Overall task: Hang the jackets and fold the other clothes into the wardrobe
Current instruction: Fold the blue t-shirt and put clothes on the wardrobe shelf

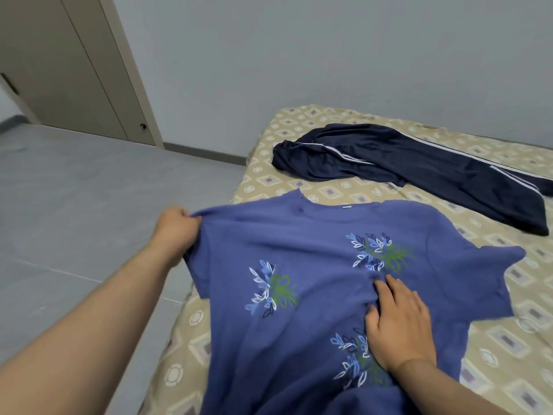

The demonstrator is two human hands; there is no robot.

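Note:
A blue T-shirt (314, 250) with leaf prints lies spread face up on the bed (508, 369), its neck towards the wall. My left hand (175, 227) grips the shirt's left sleeve at the bed's edge and holds it stretched out. My right hand (398, 324) lies flat on the middle of the shirt, fingers straight, pressing the cloth down. Further back on the bed lie dark navy track trousers (419, 163) with white side stripes, loosely bunched at the waist end.
The bed has a beige patterned cover and stands against a grey wall (329, 55). Grey tiled floor (74, 205) stretches to the left. A beige door (59, 70) stands at the far left corner.

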